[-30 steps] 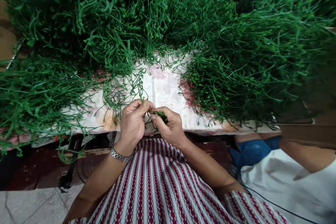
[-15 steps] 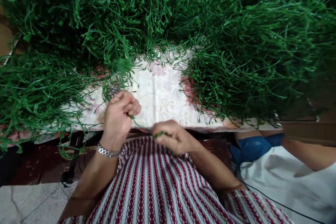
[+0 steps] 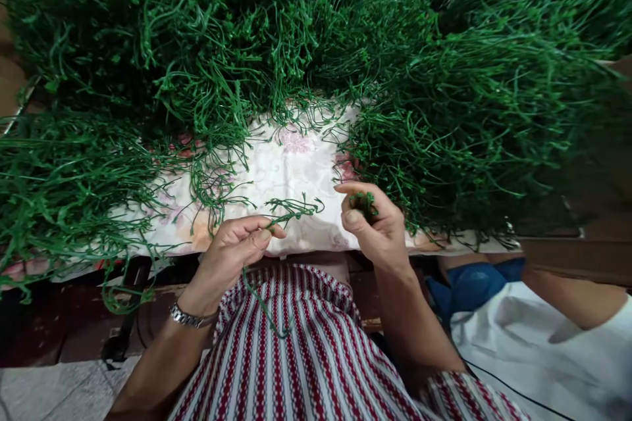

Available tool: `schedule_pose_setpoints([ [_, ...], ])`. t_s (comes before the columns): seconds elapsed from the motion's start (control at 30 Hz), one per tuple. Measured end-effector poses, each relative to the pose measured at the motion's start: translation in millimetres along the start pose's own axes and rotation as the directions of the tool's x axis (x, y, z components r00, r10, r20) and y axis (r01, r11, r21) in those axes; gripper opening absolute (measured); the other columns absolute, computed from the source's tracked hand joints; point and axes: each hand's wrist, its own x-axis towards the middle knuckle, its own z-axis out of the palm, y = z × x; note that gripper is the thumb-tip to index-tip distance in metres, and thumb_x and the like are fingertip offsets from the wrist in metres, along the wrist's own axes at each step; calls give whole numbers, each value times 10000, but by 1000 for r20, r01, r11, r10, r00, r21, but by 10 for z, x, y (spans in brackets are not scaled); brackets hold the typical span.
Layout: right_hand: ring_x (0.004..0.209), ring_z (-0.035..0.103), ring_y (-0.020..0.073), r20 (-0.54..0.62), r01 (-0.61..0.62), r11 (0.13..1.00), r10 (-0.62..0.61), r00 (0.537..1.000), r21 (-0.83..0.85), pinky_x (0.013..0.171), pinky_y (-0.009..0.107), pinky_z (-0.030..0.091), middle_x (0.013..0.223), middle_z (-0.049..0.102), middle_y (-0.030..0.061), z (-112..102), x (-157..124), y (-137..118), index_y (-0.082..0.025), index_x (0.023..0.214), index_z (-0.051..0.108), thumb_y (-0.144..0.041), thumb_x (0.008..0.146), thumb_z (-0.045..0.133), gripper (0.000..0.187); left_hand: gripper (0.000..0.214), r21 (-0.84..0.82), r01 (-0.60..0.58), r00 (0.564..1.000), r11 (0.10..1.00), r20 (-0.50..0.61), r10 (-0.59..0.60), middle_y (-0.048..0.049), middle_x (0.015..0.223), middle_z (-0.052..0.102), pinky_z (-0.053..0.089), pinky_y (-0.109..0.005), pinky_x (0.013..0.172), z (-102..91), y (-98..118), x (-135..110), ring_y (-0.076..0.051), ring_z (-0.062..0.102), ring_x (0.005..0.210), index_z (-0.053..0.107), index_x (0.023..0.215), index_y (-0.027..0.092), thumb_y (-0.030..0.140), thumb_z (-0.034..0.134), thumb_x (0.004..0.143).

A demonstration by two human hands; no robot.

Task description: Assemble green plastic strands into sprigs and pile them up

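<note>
Near floral cloth [image 3: 306, 174], hands [image 3: 241, 245] [image 3: 379, 227] holding green stems [image 3: 295, 213], possible box [image 3: 587, 260] at right.

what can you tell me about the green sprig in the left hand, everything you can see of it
The green sprig is thin, dark and branching, with small knobby tips, and looks like plastic. The left hand pinches it between thumb and fingers, so its middle is hidden. A forked end points right over the flowered cloth; whether it touches is unclear. A green strand also hangs below the hand, bent at its tip, in front of the striped garment; whether it joins the sprig cannot be seen.
</note>
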Motion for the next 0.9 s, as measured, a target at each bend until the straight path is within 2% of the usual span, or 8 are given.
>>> schedule_pose_setpoints([
  [0.1,601,447,102,123,160,978,-144,982,-131,553,225,363,746,510,5,29,35,-18,-207,1196,524,-363,795,619,441,258,-12,63,996,998,61,-62,51,434,338,85,-221,422,-7,-28,-31,-36,163,395,700,803,130,372,636,743],
  [0.2,725,521,143,330,328,925,-253,909,-194,660,257,410,857,584,58,77,104,-29,-171,1183,553,-371,808,597,428,261,2,93,988,996,126,-92,26,442,412,119,-219,405,1,-27,-46,-37,197,383,699,743,125,378,636,738],
  [0.27,727,525,143,434,410,901,-316,844,-142,670,258,412,821,592,65,120,143,-24,-136,1100,596,-349,844,551,336,241,69,67,989,995,126,-75,10,454,460,221,-208,410,12,-15,-52,-61,314,401,700,747,135,360,617,759],
  [0.33,691,511,130,458,439,890,-341,821,-125,644,245,403,753,573,52,168,159,-12,-122,987,622,-323,869,519,255,197,194,1,998,981,66,-14,-20,555,568,355,-211,484,28,1,-58,-104,469,502,702,812,156,325,612,768],
  [0.47,655,488,119,396,411,882,-301,867,-230,611,230,377,695,528,30,257,132,10,-124,852,594,-301,877,510,197,154,465,-165,972,870,-70,223,-45,819,675,447,-233,689,89,19,-64,-159,592,747,680,885,185,244,624,754],
  [0.63,611,452,103,441,385,883,-243,864,-268,571,215,345,651,482,8,341,94,18,-130,738,547,-298,872,510,218,191,546,-232,924,805,-134,357,-18,788,625,438,-207,664,170,-6,-42,-134,575,724,649,939,191,204,613,752],
  [0.77,647,475,94,329,275,904,-163,930,-329,612,207,373,759,537,13,358,46,29,-140,958,542,-319,852,549,208,66,479,-292,920,828,-95,380,-1,688,569,406,-185,562,140,-34,-19,-98,517,610,653,771,181,199,590,771],
  [0.9,606,451,89,223,216,916,-146,964,-338,581,213,382,829,523,7,288,-1,31,-168,1267,378,-410,758,659,630,80,377,-218,946,900,-146,290,8,605,555,393,-178,482,52,-38,-1,-88,474,513,658,717,170,237,626,746],
])
